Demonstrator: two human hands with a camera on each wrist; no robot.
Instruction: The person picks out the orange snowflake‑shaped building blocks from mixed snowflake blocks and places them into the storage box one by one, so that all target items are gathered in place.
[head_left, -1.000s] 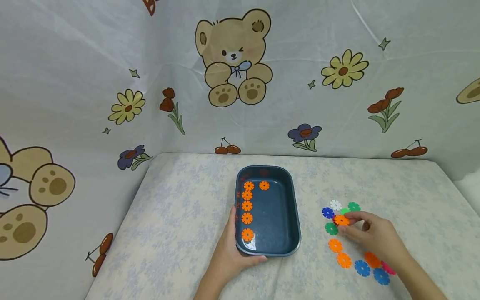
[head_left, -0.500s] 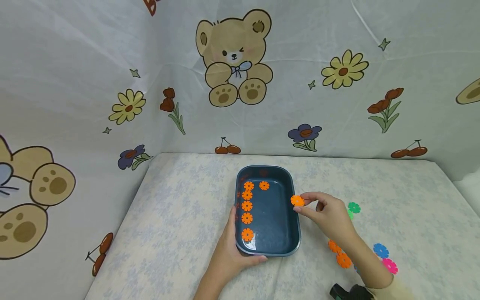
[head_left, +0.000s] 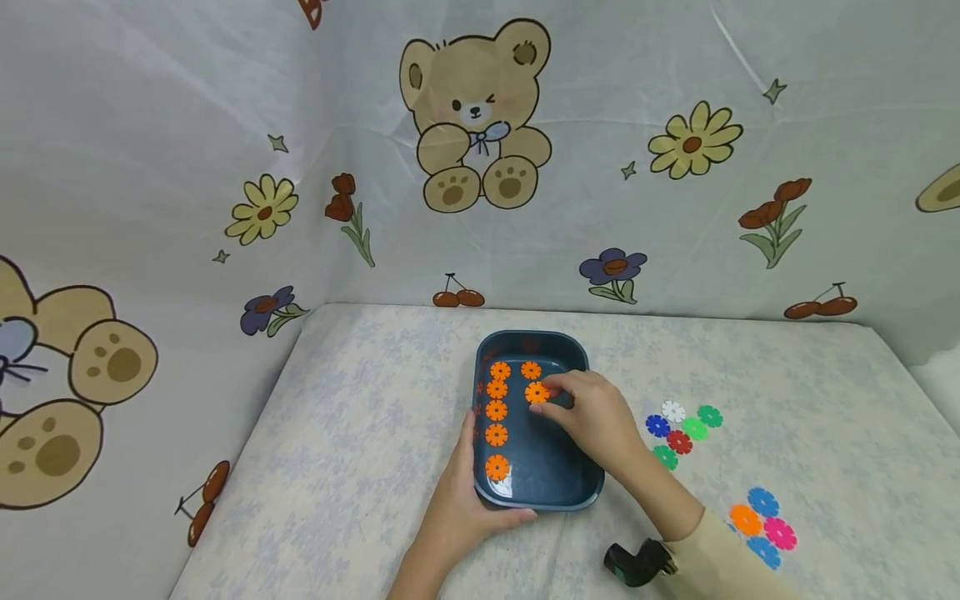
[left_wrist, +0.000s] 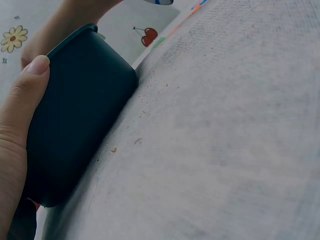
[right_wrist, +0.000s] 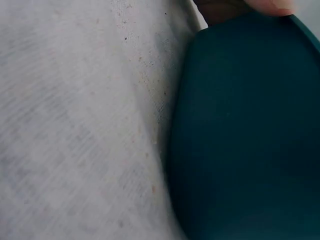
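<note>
A dark blue-green tray (head_left: 551,467) stands on the table. My left hand (head_left: 467,508) grips its near left corner; the thumb lies on the near rim and the fingers run along the left side. In the left wrist view the thumb (left_wrist: 26,95) presses the tray's edge. My right hand (head_left: 596,421) reaches over the right rim and pinches an orange flower-shaped disc (head_left: 536,392) between thumb and fingers. Just beyond it lies another orange disc (head_left: 531,369). A column of several orange discs (head_left: 497,410) lines the tray's left side. Only the tray's outer wall (right_wrist: 240,125) fills the right wrist view.
Right of the tray lie loose discs, among them a white (head_left: 672,411), a dark blue (head_left: 657,426), a red (head_left: 679,442) and several green ones. Nearer are an orange (head_left: 746,520), a pink (head_left: 780,533) and blue discs. A black wrist device (head_left: 637,564) sits by the right sleeve.
My right hand has carried the orange disc leftward from the loose discs to inside the tray. Its forearm now hides two loose orange discs. My left hand keeps its grip on the tray.
</note>
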